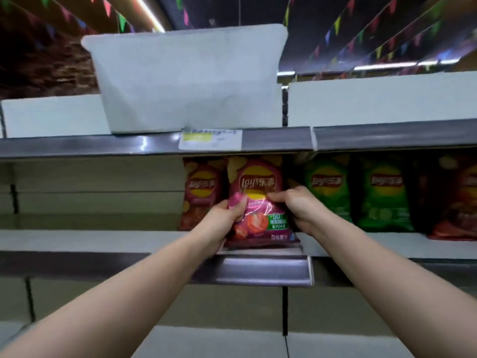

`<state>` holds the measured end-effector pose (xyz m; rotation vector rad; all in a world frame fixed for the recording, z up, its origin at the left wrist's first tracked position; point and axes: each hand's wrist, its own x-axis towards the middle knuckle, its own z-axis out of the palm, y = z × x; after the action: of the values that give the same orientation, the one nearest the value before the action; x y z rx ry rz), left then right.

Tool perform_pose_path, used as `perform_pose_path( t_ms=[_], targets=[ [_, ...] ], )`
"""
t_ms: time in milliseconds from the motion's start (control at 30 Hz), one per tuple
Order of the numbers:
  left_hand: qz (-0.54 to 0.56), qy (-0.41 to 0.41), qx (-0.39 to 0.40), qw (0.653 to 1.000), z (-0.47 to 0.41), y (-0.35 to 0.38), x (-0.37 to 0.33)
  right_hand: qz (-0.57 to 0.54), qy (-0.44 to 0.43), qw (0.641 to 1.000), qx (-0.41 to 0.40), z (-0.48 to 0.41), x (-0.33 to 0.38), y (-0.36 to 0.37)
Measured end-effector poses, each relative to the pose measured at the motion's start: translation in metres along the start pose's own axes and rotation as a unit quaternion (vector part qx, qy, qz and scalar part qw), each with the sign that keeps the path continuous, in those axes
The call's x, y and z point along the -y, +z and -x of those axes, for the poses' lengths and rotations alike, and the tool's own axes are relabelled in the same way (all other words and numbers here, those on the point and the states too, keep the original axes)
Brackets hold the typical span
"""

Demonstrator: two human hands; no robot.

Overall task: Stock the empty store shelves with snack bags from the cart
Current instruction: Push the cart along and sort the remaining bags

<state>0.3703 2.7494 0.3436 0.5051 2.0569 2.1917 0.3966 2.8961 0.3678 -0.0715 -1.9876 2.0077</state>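
A pink-red Lay's snack bag (258,200) stands upright at the front edge of the middle shelf (90,240). My left hand (227,218) grips its left side with curled fingers. My right hand (299,205) pinches its right side. Just behind and to the left stands another red Lay's bag (201,192). To the right on the same shelf are two green Lay's bags (327,187) (384,197) and a dark red bag (454,200) at the frame's right edge. The cart is out of view.
A large white sign panel (188,78) leans on the top shelf above a price label (210,139) on the metal shelf rail. The middle shelf's left part shows bare white board. A lower shelf (219,342) lies below my arms.
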Motion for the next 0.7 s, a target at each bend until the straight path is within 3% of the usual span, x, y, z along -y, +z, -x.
perform_pose_path(
  t_ms=[200,467,533,600,700],
  targets=[
    [-0.061,-0.033,-0.033,0.997,-0.041,0.009,0.012,0.021,0.034,0.998,-0.044,-0.032,-0.021,-0.001],
    [-0.073,-0.047,-0.034,0.996,-0.044,0.006,0.016,0.166,0.014,0.985,-0.052,-0.036,-0.025,0.0],
    [-0.033,-0.026,-0.05,0.998,-0.036,0.002,0.014,0.286,-0.036,0.952,-0.099,-0.023,-0.02,0.002],
    [-0.031,0.027,-0.092,0.995,-0.025,-0.005,0.013,0.37,-0.149,0.903,-0.159,-0.003,-0.015,0.011],
    [-0.108,0.118,-0.163,0.974,0.001,-0.015,0.013,0.275,-0.345,0.885,-0.151,0.031,-0.017,0.041]
  ],
)
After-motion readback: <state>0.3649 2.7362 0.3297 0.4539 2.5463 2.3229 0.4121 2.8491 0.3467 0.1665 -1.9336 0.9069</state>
